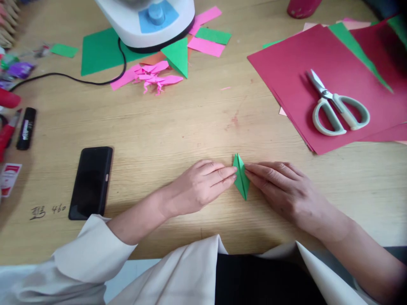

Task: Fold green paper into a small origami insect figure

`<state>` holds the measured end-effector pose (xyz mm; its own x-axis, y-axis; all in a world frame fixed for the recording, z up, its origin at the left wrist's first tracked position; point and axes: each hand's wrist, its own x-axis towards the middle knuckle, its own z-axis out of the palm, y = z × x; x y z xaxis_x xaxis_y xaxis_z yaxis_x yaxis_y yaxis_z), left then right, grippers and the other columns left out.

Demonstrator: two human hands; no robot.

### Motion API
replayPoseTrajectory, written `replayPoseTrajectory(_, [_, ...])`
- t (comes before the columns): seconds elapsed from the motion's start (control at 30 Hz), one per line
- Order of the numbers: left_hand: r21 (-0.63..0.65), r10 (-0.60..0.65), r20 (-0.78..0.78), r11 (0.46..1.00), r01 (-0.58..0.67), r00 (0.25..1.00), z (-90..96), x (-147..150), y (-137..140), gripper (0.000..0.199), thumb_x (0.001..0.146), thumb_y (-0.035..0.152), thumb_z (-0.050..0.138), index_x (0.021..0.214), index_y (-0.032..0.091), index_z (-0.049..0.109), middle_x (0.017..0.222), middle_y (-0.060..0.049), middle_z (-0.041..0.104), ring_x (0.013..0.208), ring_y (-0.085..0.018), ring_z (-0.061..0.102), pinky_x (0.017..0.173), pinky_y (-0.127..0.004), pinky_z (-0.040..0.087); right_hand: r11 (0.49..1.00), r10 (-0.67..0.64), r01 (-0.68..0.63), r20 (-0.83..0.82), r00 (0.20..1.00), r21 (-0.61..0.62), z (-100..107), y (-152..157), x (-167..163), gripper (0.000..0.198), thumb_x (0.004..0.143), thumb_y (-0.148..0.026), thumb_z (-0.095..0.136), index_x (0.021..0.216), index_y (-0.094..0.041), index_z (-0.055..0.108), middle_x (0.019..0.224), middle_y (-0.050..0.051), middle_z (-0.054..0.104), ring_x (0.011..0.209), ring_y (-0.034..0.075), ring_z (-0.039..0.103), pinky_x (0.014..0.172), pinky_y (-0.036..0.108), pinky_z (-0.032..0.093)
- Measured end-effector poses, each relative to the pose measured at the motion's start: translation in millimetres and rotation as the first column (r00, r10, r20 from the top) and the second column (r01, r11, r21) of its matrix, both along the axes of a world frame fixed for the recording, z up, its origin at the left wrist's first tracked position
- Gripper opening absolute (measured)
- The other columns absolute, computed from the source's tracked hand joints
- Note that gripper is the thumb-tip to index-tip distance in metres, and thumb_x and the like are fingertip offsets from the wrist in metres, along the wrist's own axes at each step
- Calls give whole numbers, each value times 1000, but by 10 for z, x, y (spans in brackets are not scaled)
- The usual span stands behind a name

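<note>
A small green piece of folded paper (241, 180), narrow and diamond-shaped with a crease down its middle, is between my hands close to the front of the table. My left hand (206, 182) has its fingers pressed together on the paper's left edge. From the other side my right hand (282, 186) grips the right edge, its fingertips closed on it. The paper's upper end splits into two points. My thumbs are mostly hidden beneath the hands.
A black phone (90, 182) lies at the left, near a glue stick (26, 128). Scissors (333, 106) rest on red paper sheets (286, 67) at the right. Pink folded paper figures (155, 78) lie before a white appliance (152, 25) with a black cord (73, 78).
</note>
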<state>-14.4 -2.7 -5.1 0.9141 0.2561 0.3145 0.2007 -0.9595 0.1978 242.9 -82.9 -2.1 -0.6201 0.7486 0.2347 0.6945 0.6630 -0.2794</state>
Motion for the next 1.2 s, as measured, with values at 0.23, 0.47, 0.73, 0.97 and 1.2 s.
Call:
replayPoseTrajectory(0.23, [-47,-35,14,998,35,999,-7,3,52,27,96,10,50,120,13,62,122,-10,69,110,-22,63,92,-38,53,998,-42,38,-61,997,-53,-74,1,46,44,96,-9,51,140,-10,51,140,17,57,124,29,54,100,46,48])
replayPoseTrajectory(0.47, [-46,-30,14,998,30,999,0,4,45,30,96,10,50,123,14,61,122,-10,69,112,-21,63,93,-38,53,989,-94,68,-203,975,-131,-121,46,64,47,96,-12,53,141,-20,52,139,13,57,123,28,55,99,48,48])
replayPoseTrajectory(0.73, [-15,-45,-43,999,44,998,17,12,73,30,98,12,48,125,16,60,127,-8,68,111,-21,61,93,-38,51,989,-89,59,-217,972,-139,-92,51,56,44,96,-10,52,139,-18,54,137,14,57,122,27,54,100,48,48])
replayPoseTrajectory(0.97, [15,-59,-38,998,60,998,16,35,99,29,97,15,50,124,16,61,125,-7,69,109,-22,61,90,-37,51,993,-62,43,-172,983,-110,-116,35,66,45,97,-12,51,141,-19,52,139,15,57,125,29,53,100,50,48])
replayPoseTrajectory(1.2, [23,-25,-70,999,27,997,19,-23,8,36,98,19,51,133,16,56,132,-9,65,115,-22,59,96,-38,49,998,-43,36,-150,988,-49,-144,41,74,49,95,-11,52,143,-20,50,138,14,58,123,29,55,96,49,51])
